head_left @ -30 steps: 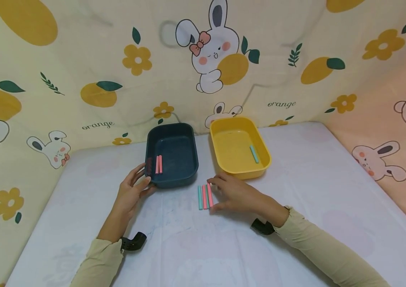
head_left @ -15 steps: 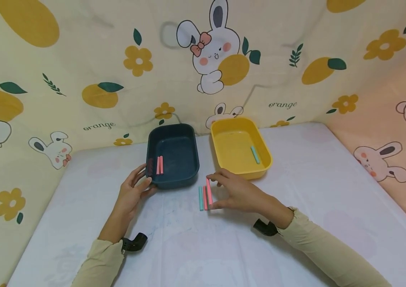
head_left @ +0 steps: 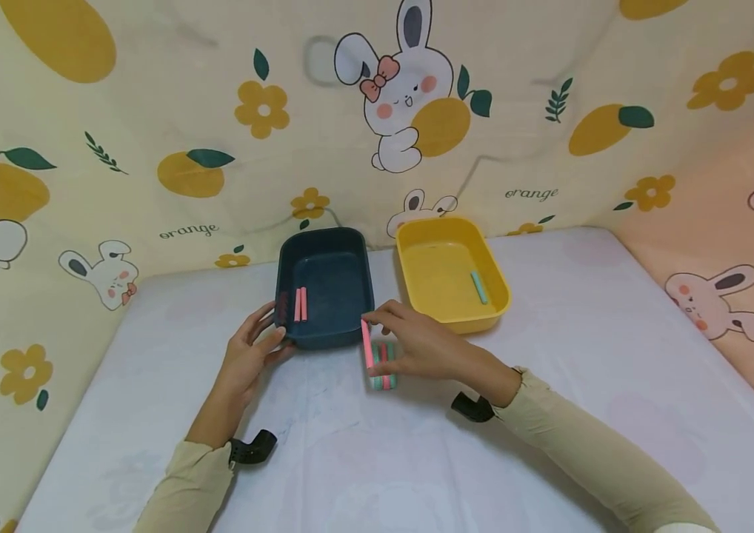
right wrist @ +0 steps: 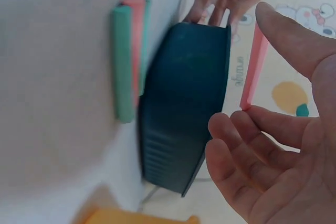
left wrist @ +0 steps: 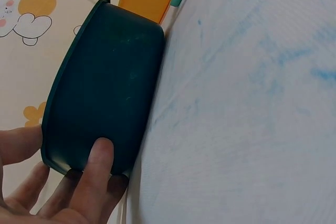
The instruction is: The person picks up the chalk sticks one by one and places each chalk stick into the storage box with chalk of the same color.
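Observation:
My right hand (head_left: 417,344) pinches a pink chalk stick (head_left: 367,343) by its two ends, thumb at one and a finger at the other. The right wrist view has this pink chalk (right wrist: 255,66) raised above the level of the tabletop. Below it, two green chalks (right wrist: 123,66) lie on the cloth with a pink one (right wrist: 137,51) between them. With thumb on the front wall and fingers around the side, my left hand (head_left: 250,355) grips the near left corner of the dark blue tray (head_left: 344,296). Two pink chalks (head_left: 304,303) lie inside that tray.
A yellow tray (head_left: 437,281) stands to the right of the dark one, holding one green chalk (head_left: 479,287). White cloth (head_left: 350,459) with faint blue smudges covers the table. Behind the trays hangs a printed curtain (head_left: 324,155).
My right hand has lifted the rightmost pink chalk from the row and carried it left, up to the dark tray's near right corner. My left hand stays on the dark tray.

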`<action>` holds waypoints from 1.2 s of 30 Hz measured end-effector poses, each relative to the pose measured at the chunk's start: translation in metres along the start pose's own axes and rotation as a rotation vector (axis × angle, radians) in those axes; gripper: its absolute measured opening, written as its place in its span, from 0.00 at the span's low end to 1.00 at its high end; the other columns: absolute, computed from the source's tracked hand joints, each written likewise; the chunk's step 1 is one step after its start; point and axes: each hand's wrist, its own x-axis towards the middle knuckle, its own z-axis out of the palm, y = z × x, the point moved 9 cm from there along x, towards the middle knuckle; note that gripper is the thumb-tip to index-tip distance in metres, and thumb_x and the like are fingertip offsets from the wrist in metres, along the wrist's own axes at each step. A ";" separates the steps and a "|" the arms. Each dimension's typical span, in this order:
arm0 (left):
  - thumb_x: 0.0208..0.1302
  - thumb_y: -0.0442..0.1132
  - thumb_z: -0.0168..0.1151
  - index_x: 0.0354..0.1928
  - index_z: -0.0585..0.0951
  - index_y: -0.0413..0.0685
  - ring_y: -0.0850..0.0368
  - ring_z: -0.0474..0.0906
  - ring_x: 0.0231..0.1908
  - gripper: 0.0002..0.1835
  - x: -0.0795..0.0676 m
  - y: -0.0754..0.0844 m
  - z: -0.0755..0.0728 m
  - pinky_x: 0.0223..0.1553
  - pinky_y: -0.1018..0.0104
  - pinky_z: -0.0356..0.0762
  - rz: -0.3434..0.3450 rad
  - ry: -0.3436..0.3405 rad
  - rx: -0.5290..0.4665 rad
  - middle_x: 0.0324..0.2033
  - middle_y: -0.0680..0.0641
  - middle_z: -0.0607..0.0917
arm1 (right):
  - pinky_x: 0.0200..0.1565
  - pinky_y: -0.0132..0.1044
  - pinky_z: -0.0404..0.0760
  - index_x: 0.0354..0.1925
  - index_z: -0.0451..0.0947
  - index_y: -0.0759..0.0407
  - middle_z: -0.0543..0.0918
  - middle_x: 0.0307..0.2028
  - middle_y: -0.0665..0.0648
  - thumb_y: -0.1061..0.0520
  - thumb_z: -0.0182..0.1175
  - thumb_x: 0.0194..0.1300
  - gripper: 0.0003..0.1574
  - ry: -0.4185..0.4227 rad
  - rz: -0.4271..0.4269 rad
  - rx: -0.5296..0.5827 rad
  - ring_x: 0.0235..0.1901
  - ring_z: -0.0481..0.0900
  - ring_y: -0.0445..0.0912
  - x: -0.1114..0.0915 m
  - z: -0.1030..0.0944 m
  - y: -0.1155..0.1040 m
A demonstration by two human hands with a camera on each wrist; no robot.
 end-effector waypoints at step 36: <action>0.75 0.34 0.53 0.77 0.59 0.60 0.45 0.69 0.66 0.32 0.000 0.000 0.001 0.58 0.62 0.81 0.024 -0.023 -0.016 0.76 0.46 0.61 | 0.51 0.36 0.83 0.72 0.65 0.48 0.71 0.63 0.50 0.33 0.72 0.53 0.54 -0.099 -0.014 0.017 0.53 0.78 0.43 0.074 0.020 -0.039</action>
